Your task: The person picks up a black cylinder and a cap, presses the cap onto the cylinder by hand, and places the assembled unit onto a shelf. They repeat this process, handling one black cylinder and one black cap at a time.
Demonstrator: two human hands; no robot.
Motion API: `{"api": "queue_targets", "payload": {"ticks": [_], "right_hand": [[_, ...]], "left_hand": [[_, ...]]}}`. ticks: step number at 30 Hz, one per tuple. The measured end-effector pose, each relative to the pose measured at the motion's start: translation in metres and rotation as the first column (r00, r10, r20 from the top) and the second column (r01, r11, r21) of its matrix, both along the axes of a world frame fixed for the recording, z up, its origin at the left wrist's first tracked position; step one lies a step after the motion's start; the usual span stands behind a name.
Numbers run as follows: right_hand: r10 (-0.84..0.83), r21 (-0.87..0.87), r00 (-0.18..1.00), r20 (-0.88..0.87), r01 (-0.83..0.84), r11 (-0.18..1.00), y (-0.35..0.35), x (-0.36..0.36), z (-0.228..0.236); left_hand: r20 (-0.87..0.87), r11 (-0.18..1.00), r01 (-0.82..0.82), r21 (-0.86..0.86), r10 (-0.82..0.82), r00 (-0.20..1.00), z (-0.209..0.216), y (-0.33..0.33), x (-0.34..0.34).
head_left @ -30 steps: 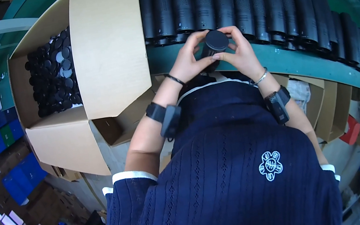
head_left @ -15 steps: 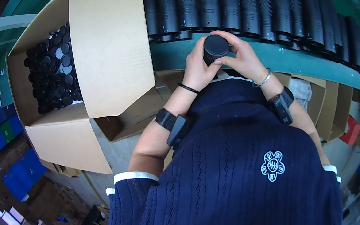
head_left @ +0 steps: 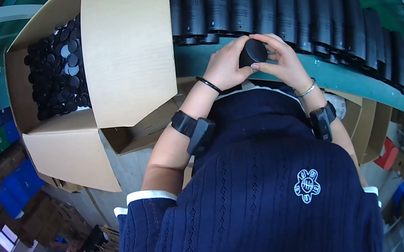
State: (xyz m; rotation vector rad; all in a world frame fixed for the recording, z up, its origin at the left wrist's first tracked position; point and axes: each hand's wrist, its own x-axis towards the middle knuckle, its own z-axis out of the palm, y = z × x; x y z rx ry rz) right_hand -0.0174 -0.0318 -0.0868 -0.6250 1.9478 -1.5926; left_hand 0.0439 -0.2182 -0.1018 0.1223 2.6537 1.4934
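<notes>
Between my two hands is a black cylinder with a flat round black cap (head_left: 256, 51) on the end that faces up and tilts to the right. My left hand (head_left: 227, 66) wraps its left side, the thumb near the lower rim. Around the right side curl the fingers of my right hand (head_left: 283, 60), its thumb tip at the lower edge of the cap. Most of the cylinder's body is hidden by the hands and the cap. Just beyond them, several black textured cylinders (head_left: 239, 5) lie side by side in a long row on the green bench.
At left stands an open cardboard box (head_left: 21, 84) holding many loose black round caps (head_left: 51, 71); its wide flap (head_left: 129, 47) reaches toward the row. The green bench edge (head_left: 365, 78) runs to the right. Below it are cardboard boxes (head_left: 368, 125) and a red container (head_left: 386, 154).
The cylinder in my hands has tipped, so its cap now leans to the right. Both hands sit slightly farther right in the picture, and the view itself has shifted a little.
</notes>
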Motion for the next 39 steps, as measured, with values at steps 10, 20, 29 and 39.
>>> {"api": "queue_targets", "payload": {"ticks": [10, 20, 29, 39], "right_hand": [[0.004, -0.016, 0.998, -0.064, -0.005, 1.0, -0.003, 0.011, -0.005], [-0.046, 0.014, 0.965, -0.258, 0.052, 0.999, -0.028, 0.008, -0.018], [0.033, -0.021, 0.999, -0.013, -0.033, 0.999, -0.018, 0.006, 0.0], [-0.137, -0.088, 0.99, -0.025, 0.134, 0.987, -0.021, 0.012, -0.014]], "left_hand": [[-0.169, 0.967, 0.028, 0.252, 0.015, 0.985, -0.009, -0.008, 0.006], [-0.257, 0.956, -0.281, 0.081, 0.293, 0.921, -0.014, 0.004, 0.016], [0.087, 0.843, -0.093, 0.53, 0.055, 0.995, -0.017, -0.017, 0.008], [-0.124, 0.96, -0.204, 0.193, 0.23, 0.965, -0.019, 0.01, 0.01]]}}
